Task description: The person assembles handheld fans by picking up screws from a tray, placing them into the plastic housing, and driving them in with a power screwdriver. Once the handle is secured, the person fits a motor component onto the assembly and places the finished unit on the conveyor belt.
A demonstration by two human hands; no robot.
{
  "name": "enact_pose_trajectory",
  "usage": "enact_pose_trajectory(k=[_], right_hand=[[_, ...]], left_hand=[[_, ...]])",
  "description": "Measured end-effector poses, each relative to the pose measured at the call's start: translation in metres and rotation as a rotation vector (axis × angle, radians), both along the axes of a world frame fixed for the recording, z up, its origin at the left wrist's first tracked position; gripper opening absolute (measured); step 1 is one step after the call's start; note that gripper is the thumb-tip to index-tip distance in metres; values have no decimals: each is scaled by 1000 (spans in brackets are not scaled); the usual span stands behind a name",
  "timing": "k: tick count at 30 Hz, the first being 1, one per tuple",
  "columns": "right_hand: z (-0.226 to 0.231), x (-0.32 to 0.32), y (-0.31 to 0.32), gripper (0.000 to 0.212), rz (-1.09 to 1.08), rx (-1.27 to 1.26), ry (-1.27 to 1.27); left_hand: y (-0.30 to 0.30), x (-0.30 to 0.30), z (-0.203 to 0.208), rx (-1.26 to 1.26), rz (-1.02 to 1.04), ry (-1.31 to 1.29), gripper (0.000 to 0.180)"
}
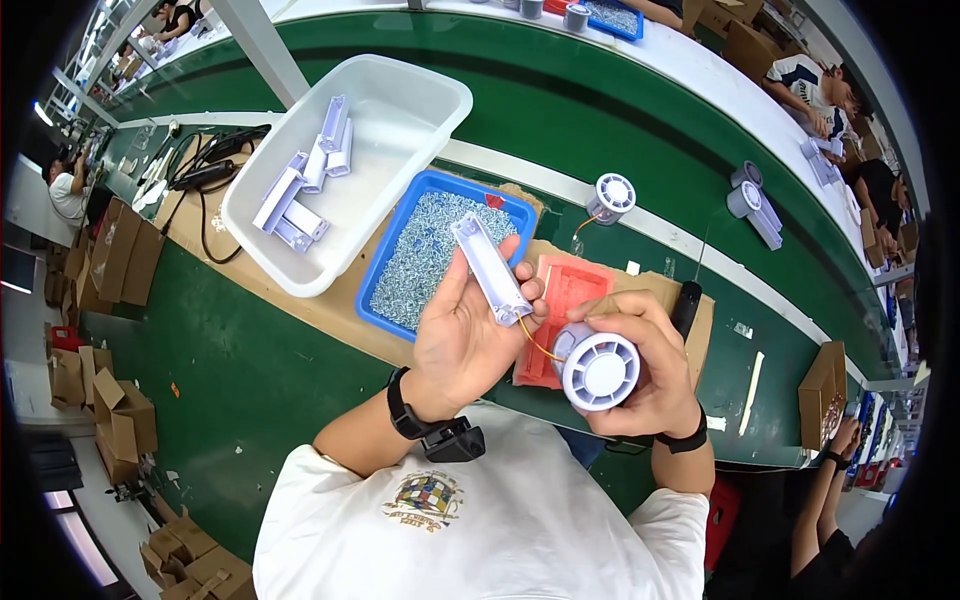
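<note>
My left hand (pixel 468 330) is closed around a long pale lavender plastic handle shell (pixel 490 268), its hollow side facing up. In my right hand (pixel 650 365) is a round lavender fan head (pixel 601 372) with a spoked grille turned toward me. A thin orange-yellow wire (pixel 540 345) runs between the shell and the fan head. Beneath my hands lies a red tray-like fixture (pixel 570 285), partly hidden. Just past my left hand is a blue tray (pixel 375 265) filled with small silvery screws (pixel 430 240).
A white translucent tub (pixel 400 100) holds several lavender handle shells (pixel 305 195). Another fan head (pixel 612 195) stands beyond the fixture; a joined fan and handle (pixel 755 212) lies on the green conveyor belt (pixel 540 110). A black electric screwdriver (pixel 687 305) rests at right, beside a cardboard box (pixel 825 395).
</note>
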State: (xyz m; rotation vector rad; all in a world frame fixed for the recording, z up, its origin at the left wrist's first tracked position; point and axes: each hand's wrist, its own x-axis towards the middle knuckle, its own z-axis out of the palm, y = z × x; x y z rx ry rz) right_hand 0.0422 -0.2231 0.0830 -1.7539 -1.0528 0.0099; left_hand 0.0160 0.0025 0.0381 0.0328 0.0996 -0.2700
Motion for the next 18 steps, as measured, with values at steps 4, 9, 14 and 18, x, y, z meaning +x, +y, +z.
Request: enact_pose_trajectory(k=[4, 9, 14, 18], right_hand=[[-1, -1, 2, 73, -55, -23, -7], [1, -13, 0, 81, -186, -71, -29], [0, -23, -4, 92, -159, 77, 116], [3, -31, -11, 97, -149, 73, 109]], left_hand=[[-4, -5, -2, -15, -8, -114, 53], [-24, -19, 0, 373, 188, -185, 47], [-20, -22, -5, 753, 358, -516, 53], [-8, -19, 11, 898, 363, -744, 59]])
